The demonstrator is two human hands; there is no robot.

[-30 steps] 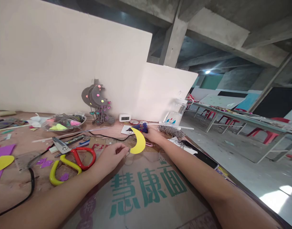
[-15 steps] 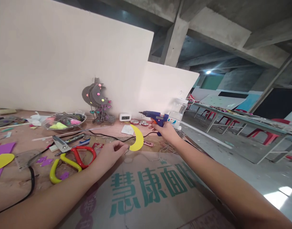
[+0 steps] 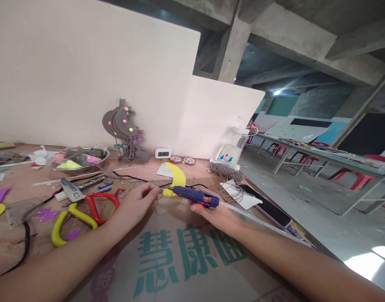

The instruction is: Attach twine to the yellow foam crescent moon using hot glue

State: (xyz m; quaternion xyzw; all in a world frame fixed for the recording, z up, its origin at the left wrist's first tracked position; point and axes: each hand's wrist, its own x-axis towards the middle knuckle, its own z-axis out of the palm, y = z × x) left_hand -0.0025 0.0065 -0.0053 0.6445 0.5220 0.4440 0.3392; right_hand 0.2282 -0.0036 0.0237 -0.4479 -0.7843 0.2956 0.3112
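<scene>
A yellow crescent moon cut-out [image 3: 177,174] stands up from the cardboard, its lower tip pinched between the thumb and fingers of my left hand [image 3: 139,204]. My right hand [image 3: 211,216] is wrapped around a blue glue gun [image 3: 192,194], turned on its side with a clear glue stick [image 3: 264,222] trailing from its back. The gun's nozzle crosses in front of the crescent's lower end, close to my left fingertips; whether it touches cannot be made out. Thin grey string seems to hang below the left fingertips.
Red-and-yellow-handled scissors [image 3: 94,208] lie beside my left forearm. Behind stand a bowl of coloured pieces [image 3: 101,161], a grey moon ornament [image 3: 125,126] and a small white clock [image 3: 163,153]. A phone [image 3: 268,206], grey yarn [image 3: 225,170] and a clear jug [image 3: 233,144] are at right.
The glue gun has come down and toward me, its nozzle now at the crescent's lower tip. My left hand keeps its pinch. The view has shifted slightly, showing the phone.
</scene>
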